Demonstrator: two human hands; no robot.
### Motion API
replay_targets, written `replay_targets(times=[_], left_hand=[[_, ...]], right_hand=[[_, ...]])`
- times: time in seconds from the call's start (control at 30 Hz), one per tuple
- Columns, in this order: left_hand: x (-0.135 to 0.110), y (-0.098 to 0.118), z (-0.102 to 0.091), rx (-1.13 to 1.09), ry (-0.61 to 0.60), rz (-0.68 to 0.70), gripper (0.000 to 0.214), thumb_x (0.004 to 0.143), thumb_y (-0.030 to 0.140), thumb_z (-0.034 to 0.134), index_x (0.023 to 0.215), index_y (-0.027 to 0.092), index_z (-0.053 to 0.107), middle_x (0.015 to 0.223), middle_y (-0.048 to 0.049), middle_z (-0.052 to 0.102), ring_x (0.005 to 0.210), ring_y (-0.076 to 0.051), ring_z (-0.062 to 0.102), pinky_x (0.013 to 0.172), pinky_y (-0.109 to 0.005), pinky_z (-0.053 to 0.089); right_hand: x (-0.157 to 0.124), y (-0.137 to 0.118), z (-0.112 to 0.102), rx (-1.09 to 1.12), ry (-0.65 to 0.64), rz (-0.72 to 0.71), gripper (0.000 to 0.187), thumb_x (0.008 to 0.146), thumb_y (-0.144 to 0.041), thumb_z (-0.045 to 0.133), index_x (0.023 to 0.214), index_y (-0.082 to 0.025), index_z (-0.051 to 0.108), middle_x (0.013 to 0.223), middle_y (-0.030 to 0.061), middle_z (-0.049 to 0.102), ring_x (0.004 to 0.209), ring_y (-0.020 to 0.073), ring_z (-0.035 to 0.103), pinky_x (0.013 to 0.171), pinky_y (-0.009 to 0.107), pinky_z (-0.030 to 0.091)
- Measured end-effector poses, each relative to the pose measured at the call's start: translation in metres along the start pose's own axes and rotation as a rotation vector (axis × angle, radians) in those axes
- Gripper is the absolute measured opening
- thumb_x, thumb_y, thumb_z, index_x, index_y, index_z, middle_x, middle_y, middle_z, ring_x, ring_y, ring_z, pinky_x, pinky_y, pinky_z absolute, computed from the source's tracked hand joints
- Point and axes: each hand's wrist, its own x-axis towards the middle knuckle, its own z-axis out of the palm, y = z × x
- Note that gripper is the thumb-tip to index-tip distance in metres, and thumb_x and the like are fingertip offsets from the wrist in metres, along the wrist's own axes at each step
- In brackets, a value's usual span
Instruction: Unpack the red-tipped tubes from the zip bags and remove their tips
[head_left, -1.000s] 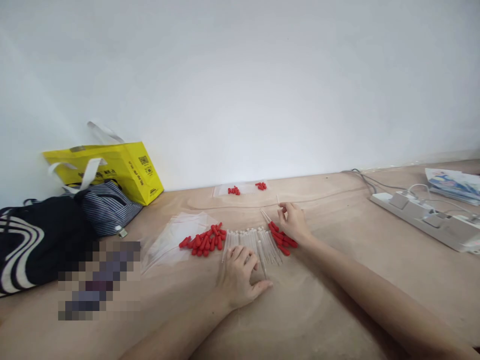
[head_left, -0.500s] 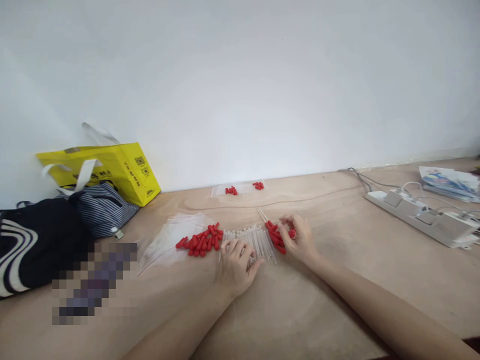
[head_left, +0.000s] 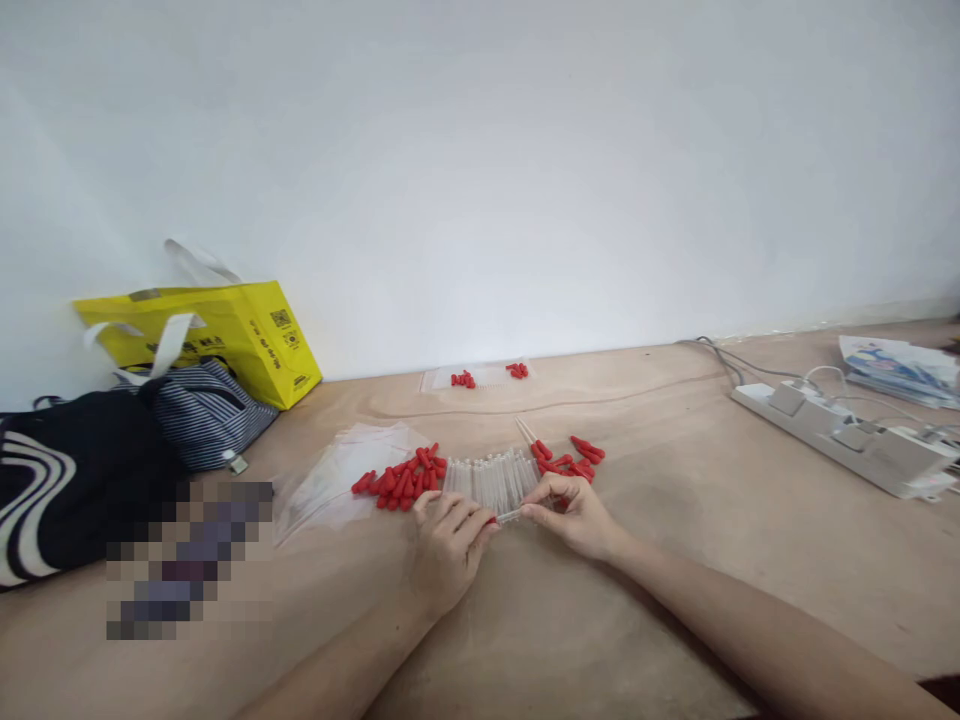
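Note:
A row of clear plastic tubes (head_left: 491,475) lies on the wooden table (head_left: 675,560), with a pile of red bulb caps (head_left: 401,483) to its left and finished red-capped droppers (head_left: 570,458) to its right. My left hand (head_left: 446,540) and my right hand (head_left: 574,515) meet just in front of the tubes. Between them they hold one clear tube (head_left: 510,517), each hand pinching one end. A speck of red shows at my left fingertips.
Clear plastic bags (head_left: 337,475) lie left of the caps. A small bag with red caps (head_left: 487,377) sits near the wall. A yellow bag (head_left: 225,335), a striped bag (head_left: 206,415) and a black bag (head_left: 67,480) stand at left. A power strip (head_left: 847,435) and papers (head_left: 900,365) lie at right.
My right hand left the red-capped droppers and drew back toward me. My left hand lifted off the tubes. Both now pinch one tube between them.

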Motion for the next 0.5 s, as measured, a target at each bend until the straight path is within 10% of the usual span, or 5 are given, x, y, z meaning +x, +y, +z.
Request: replay_targets(times=[0.27,0.5], left_hand=[[-0.002,-0.002,-0.003,0.056,0.028,0.05,0.013,0.081,0.024,0.049,0.076,0.024,0.061,0.068,0.0021,0.064,0.074,-0.015,0.054,0.082,-0.038,0.024],[-0.001,-0.006,-0.004,0.083,-0.021,0.073,0.016,0.082,0.023,0.045,0.073,0.023,0.059,0.079,0.0003,0.065,0.083,-0.018,0.054,0.088,-0.044,0.019]], right_hand=[[-0.003,-0.009,0.013,-0.769,0.027,-0.537,0.017,0.083,-0.02,0.046,0.086,-0.022,0.063,0.061,0.0002,0.059,0.066,0.0131,0.046,0.068,0.033,0.025],[-0.006,-0.001,0.02,-0.842,0.059,-0.553,0.014,0.078,-0.014,0.046,0.077,-0.019,0.06,0.058,-0.0014,0.055,0.064,0.0123,0.041,0.072,0.034,0.022]])
